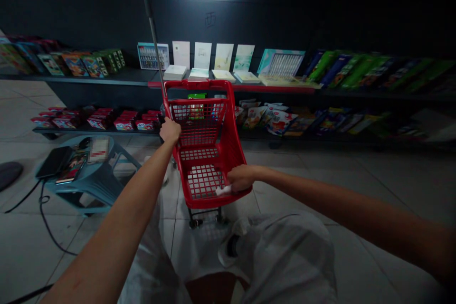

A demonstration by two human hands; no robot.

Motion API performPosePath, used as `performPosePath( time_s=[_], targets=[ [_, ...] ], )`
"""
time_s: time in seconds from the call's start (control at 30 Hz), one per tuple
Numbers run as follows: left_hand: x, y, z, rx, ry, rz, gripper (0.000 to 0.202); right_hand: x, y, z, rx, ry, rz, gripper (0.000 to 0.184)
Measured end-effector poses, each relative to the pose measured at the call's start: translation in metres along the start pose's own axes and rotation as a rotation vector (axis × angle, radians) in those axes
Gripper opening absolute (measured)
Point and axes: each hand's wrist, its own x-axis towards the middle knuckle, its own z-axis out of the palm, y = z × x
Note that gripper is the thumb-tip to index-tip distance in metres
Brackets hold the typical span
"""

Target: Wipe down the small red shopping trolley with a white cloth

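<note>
A small red plastic shopping cart [233,147] with grid panels stands upright on the floor before me. My left hand [170,130] is closed around its left side rim, close to a thin metal pole [156,42] that rises at that edge. Inside the near right corner of the cart, my right hand [241,178] is closed on a white wipe [223,190], which pokes out past the fingers above the bottom grid. Whether the wipe is paper or cloth I cannot tell. Black caster wheels [195,223] show beneath the cart.
Dark shelving with several books [203,57], boxes [96,65] and snack bags [280,118] runs behind the cart. A blue plastic stool [96,185] at left bears a black device [54,161] with a cable [50,228] trailing to the floor. My white shoe [230,249] is close to the wheels.
</note>
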Motion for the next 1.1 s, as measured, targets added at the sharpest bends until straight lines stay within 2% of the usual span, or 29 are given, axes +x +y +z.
performPosePath(
  time_s=[0.07, 0.1, 0.27, 0.37, 0.47, 0.53, 0.63, 0.7, 0.77, 0.83, 0.93, 1.0, 1.1],
  targets=[
    [0.001, -0.001, -0.001, 0.004, -0.006, 0.003, 0.037, -0.006, 0.0, -0.005, 0.102, -0.096, 0.003, 0.012],
    [0.002, -0.002, -0.001, 0.006, -0.01, 0.006, 0.037, -0.008, 0.0, -0.006, 0.191, -0.104, 0.002, 0.011],
    [0.004, -0.004, -0.005, 0.003, -0.016, 0.013, 0.037, -0.009, 0.004, 0.002, 0.705, -0.037, -0.077, 0.011],
    [0.003, -0.004, -0.008, -0.001, -0.016, 0.015, 0.037, -0.008, 0.011, 0.005, 0.91, -0.025, -0.144, 0.022],
    [0.004, -0.004, -0.007, 0.0, -0.015, 0.016, 0.038, -0.006, 0.019, -0.001, 1.032, 0.068, -0.175, 0.039],
    [0.006, -0.004, -0.004, 0.004, -0.008, 0.015, 0.039, -0.004, 0.025, -0.009, 1.062, 0.217, -0.193, 0.045],
    [0.01, -0.002, 0.0, 0.018, 0.004, 0.01, 0.038, -0.005, 0.037, -0.023, 0.973, 0.617, -0.188, 0.045],
    [0.013, -0.001, 0.002, 0.03, 0.004, 0.007, 0.037, -0.008, 0.048, -0.028, 0.808, 0.908, -0.105, 0.044],
    [0.014, 0.001, 0.002, 0.037, 0.002, 0.007, 0.036, -0.01, 0.059, -0.026, 0.574, 1.087, 0.017, 0.047],
    [0.014, 0.002, 0.002, 0.042, 0.001, 0.008, 0.037, -0.01, 0.069, -0.019, 0.313, 1.09, 0.097, 0.05],
    [0.014, 0.002, 0.002, 0.049, 0.007, 0.011, 0.037, -0.004, 0.076, -0.004, 0.041, 0.844, 0.077, 0.049],
    [0.014, 0.002, 0.002, 0.05, 0.008, 0.013, 0.037, 0.0, 0.074, 0.001, -0.04, 0.718, 0.046, 0.046],
    [0.014, 0.002, 0.002, 0.052, 0.004, 0.022, 0.037, -0.001, 0.063, 0.003, -0.086, 0.678, 0.072, 0.04]
  ],
)
